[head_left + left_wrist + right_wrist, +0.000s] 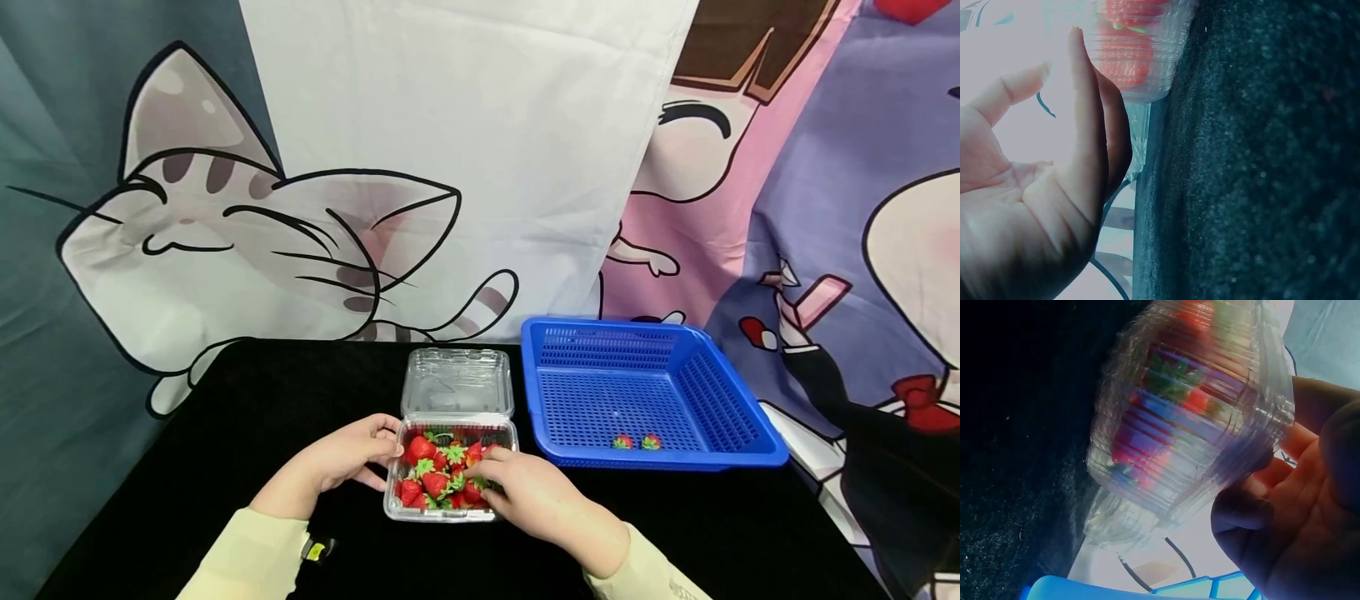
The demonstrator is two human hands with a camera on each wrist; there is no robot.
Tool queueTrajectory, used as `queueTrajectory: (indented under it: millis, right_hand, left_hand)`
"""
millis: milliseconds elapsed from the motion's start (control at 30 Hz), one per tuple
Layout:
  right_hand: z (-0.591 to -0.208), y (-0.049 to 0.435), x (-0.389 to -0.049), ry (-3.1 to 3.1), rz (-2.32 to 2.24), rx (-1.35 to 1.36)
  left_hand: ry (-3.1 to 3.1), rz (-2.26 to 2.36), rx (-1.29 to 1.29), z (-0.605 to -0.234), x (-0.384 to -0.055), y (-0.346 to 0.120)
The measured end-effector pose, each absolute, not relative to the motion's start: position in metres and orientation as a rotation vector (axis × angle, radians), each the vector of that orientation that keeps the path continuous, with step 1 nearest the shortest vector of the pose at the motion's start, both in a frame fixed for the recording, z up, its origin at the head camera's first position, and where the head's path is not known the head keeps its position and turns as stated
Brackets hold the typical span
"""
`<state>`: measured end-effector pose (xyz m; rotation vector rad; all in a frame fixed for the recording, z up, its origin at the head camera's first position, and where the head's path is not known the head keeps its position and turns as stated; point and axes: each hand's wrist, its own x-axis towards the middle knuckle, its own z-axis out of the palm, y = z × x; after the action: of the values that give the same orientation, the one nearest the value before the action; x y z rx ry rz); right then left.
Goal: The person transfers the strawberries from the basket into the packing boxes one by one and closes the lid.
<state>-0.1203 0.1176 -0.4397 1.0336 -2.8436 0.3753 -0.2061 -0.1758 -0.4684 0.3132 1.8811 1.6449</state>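
A clear plastic clamshell box (442, 515) full of strawberries (435, 483) stands on the black cloth with its lid (457, 383) tipped back. My left hand (352, 454) holds the box's left rim at the side. From the right, my right hand (532, 496) reaches over the opposite rim, its fingertips down among the strawberries. Those fingertips are partly hidden, so whether they pinch a berry is unclear. The box's ribbed wall (1172, 450) shows beside my palm in the right wrist view. Part of my left hand (1054, 187) looks washed out in the left wrist view.
To the right of the box is a blue plastic basket (551, 454) with two strawberries (637, 442) near its front wall. A small black and yellow object (318, 550) is by the left sleeve. A cartoon-printed curtain (465, 108) hangs behind the black-covered table (337, 375).
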Motion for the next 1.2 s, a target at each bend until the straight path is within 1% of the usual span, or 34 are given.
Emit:
queueTrajectory:
  millis: [367,800,967,1200]
  right_hand:
    - [-0.439,0.120,-0.123,-2.895,0.435,1.049]
    - [-0.436,0.121,-0.120,-2.850,0.499,1.007]
    - [-0.434,0.120,-0.118,-2.821,0.547,0.946]
    - [-0.428,0.124,-0.113,-2.728,0.755,0.810]
  left_hand:
    - [1.898,1.637,0.308,-0.467,-0.204,-0.176]
    - [1.899,1.655,0.310,-0.468,-0.204,-0.176]
    - [1.892,1.655,0.308,-0.468,-0.203,-0.176]
    - [1.877,1.664,0.312,-0.468,-0.202,-0.175]
